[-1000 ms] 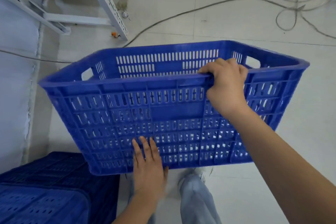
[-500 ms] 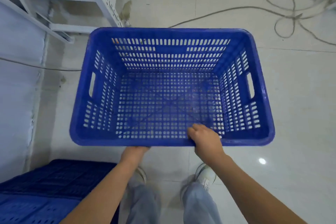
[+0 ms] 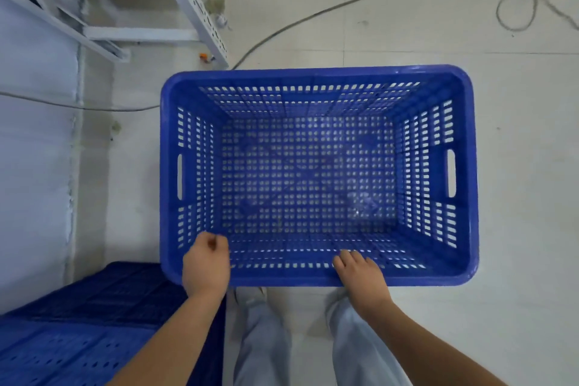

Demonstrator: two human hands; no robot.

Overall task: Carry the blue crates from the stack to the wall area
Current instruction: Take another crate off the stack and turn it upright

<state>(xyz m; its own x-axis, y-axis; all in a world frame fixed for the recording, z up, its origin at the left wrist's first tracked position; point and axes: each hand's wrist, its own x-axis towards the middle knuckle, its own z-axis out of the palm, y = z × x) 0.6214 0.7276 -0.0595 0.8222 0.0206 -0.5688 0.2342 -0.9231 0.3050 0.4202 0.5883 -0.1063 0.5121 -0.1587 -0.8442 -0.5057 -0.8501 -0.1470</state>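
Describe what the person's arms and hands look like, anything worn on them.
Both forearms are bare, with no sleeves in view. The left hand and right hand wear no gloves, and no rings, watch or bracelets are visible. Light grey trousers show below.

Soft, even, cool-toned light fills the scene; shadows are faint. The picture is slightly soft throughout, and the wide lens bends straight lines near the edges.

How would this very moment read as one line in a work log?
blue crate: upright, nothing visible inside | left hand: curled at near rim | right hand: over near rim | other crates: lower left
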